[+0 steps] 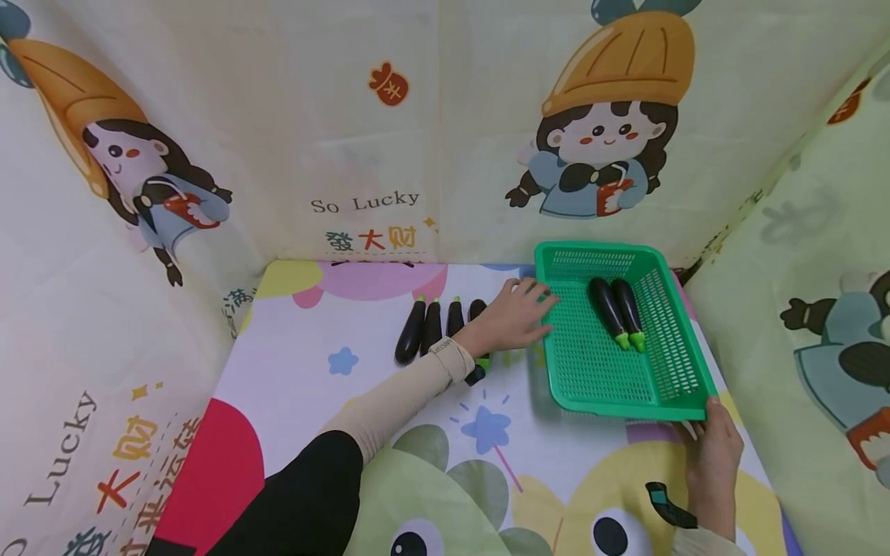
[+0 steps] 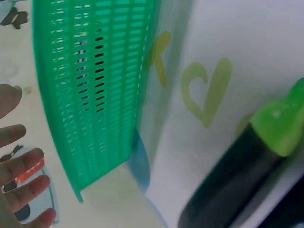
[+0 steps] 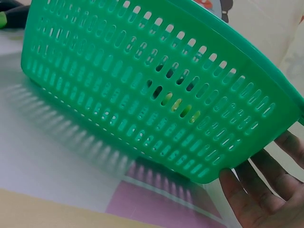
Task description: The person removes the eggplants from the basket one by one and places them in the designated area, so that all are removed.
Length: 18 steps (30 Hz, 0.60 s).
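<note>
A green plastic basket (image 1: 598, 398) stands at the right of the table, with two dark eggplants (image 1: 615, 313) lying side by side in it. At its left rim is my left hand (image 1: 511, 316), fingers spread and holding nothing; the left wrist view shows these fingers (image 2: 28, 190) straight beside the basket wall. My right hand (image 1: 716, 455) grips the near right corner, thumb at the rim and fingers (image 3: 237, 190) under the corner. Left of the basket, several more eggplants (image 1: 410, 332) lie in a row, partly hidden by my left hand and wrist.
A printed cloth with cartoon figures covers the table (image 1: 292, 401). Similar cloth walls (image 1: 473, 154) rise at the back and both sides, the right one close to the basket. Large green eggplant stem (image 2: 280, 123) shows near the left wrist camera.
</note>
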{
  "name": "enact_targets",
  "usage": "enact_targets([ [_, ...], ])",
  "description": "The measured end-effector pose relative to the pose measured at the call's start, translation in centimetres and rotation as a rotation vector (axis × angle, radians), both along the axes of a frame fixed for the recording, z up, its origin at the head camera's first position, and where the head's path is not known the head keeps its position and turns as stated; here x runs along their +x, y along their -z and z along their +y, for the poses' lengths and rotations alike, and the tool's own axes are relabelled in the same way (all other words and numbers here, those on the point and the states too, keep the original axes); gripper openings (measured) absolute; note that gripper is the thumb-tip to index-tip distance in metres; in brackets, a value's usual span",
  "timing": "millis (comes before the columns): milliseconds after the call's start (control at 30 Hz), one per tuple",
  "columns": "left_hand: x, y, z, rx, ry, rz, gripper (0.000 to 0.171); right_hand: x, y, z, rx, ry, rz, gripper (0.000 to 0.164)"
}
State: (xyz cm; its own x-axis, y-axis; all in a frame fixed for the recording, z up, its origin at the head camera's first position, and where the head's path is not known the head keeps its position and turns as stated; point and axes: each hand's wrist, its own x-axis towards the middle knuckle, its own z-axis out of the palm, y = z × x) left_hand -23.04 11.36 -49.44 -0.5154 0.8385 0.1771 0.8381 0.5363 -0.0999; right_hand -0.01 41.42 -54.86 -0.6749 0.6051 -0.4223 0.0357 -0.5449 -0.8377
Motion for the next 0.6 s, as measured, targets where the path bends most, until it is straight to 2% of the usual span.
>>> enact_targets([
  [233,-0.5,-0.8,3.1,-0.092,0.094,-0.072,0.059,-0.2,-0.1,0.0,-0.004,-0.007,-0.023,0.04],
  [433,-0.4,-2.2,5.4,-0.133,0.12,-0.121,0.063,-0.1,0.0,0.1,-0.031,0.005,-0.022,0.036],
  [600,-0.4,-3.0,7.8,-0.229,0.122,-0.105,0.066,-0.3,0.0,0.0,-0.017,0.047,-0.052,0.036],
])
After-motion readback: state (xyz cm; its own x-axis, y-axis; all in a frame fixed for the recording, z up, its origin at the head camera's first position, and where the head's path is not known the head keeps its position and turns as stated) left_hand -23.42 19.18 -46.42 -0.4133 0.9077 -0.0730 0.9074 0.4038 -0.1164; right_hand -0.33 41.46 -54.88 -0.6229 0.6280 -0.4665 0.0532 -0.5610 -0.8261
